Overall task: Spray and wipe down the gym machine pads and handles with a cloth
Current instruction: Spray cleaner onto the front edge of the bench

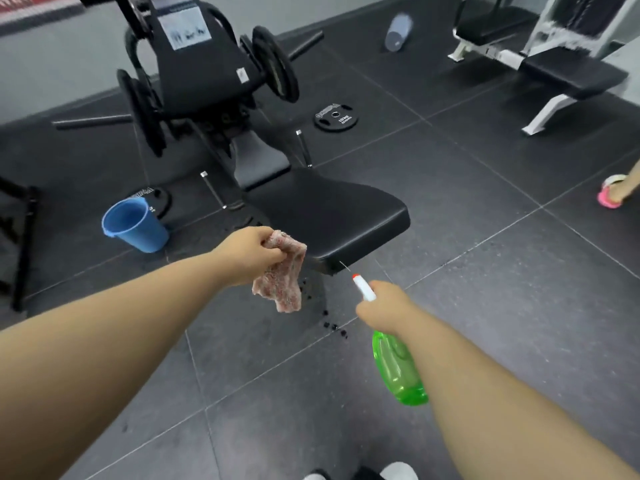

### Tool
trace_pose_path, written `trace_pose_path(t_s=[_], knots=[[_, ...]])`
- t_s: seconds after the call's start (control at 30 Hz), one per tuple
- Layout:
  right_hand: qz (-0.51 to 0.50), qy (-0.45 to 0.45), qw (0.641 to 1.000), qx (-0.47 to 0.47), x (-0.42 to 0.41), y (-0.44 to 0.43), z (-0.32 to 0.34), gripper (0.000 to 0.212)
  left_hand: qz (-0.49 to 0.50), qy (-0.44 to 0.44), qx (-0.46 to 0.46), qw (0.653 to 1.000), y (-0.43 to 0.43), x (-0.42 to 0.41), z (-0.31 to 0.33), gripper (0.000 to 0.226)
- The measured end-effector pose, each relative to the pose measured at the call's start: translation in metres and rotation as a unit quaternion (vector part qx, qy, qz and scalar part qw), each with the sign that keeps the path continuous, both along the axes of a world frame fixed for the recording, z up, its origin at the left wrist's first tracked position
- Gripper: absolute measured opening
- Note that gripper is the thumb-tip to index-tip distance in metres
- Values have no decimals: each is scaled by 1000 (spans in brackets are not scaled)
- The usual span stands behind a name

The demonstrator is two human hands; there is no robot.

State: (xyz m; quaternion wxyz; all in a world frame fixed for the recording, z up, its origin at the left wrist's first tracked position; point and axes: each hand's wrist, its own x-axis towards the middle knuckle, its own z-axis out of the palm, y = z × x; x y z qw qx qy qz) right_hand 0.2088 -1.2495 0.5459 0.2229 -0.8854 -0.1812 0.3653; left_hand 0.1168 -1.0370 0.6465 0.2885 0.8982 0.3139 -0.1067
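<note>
Seat pad (329, 216): black, low, just ahead of both hands.
Left hand (252, 252): fingers curled round a pink cloth (282, 275) hanging beside the pad's near edge.
Right hand (384, 303): clasps a green spray bottle (398, 368), nozzle (357, 279) toward the pad; possibly a thin jet (343, 265).

Under me ran a floor (485, 341) of large dark grey speckled tiles with pale seams, meeting a plain light wall (52, 67). To my left a blue bucket (142, 233) stood on it. Farther off lay 1 black weight plate (336, 116), and a white-framed bench (571, 75) sat at my right.
</note>
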Motion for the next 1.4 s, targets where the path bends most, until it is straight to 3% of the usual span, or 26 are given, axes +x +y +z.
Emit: trace_pose_path(t_s=[0.13, 0.4, 0.7, 1.0, 1.1, 1.23, 1.4], knots=[[-6, -15, 1000, 2, 14, -19, -1, 1, 15, 2, 13, 1000, -22, -7, 1, 7], [26, -20, 999, 21, 76, -56, -6, 13, 113, -17, 26, 993, -82, 17, 12, 6], [116, -1, 992, 42, 169, -100, -3, 12, 251, -19, 4, 968, -179, 65, 3, 4], [154, -33, 986, 63, 187, -132, -6, 9, 278, -38, 27, 959, -227, 80, -3, 4], [175, -49, 981, 66, 177, -140, -15, 17, 290, -53, 20, 955, -241, 71, -22, 7], [206, -42, 974, 82, 156, -148, -48, 7, 310, -69, 2, 948, -258, 45, -62, 1], [226, -34, 969, 95, 130, -144, -108, 12, 365, -73, -26, 928, -258, 16, -131, 7]])
